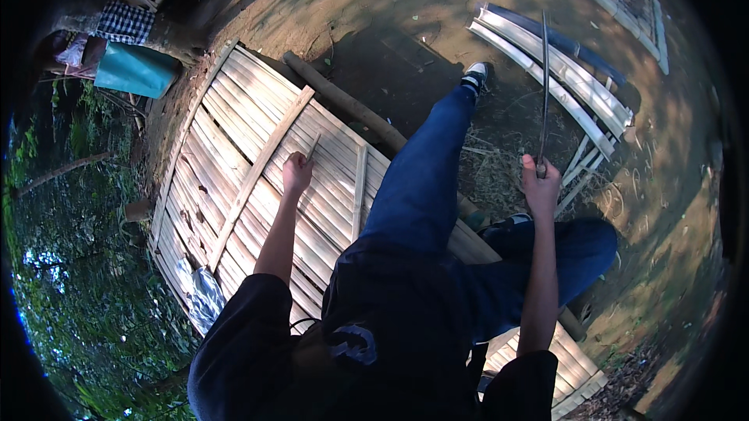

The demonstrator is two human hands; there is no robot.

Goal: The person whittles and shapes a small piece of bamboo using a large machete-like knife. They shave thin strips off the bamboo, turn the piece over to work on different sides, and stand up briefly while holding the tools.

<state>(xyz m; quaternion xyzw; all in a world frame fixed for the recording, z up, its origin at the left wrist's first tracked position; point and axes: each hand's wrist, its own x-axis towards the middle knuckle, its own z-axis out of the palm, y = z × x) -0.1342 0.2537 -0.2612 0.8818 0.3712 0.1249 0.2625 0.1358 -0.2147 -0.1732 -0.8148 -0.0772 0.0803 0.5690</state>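
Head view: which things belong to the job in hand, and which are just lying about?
Likely the job:
- long dark tool, in the right hand
- thin pale stick, in the left hand
- possibly the pale lengths on the ground

Probably just lying about:
- crumpled plastic on the slatted bench
- teal sheet
- checked cloth

The wearer has a very dark, near-black T-shirt [406, 358], with a pale grey, curving print [355, 343] towards six o'clock. Its loose short sleeves end around the elbow: the left sleeve [238, 327] lies between seven and eight o'clock, the right sleeve [524, 386] near five. Both forearms are bare below them. Blue denim jeans [421, 167] cover the legs, running narrow to the ankle. Between one and two o'clock shows a black-and-white sneaker [475, 76]; its mate is mostly hidden.
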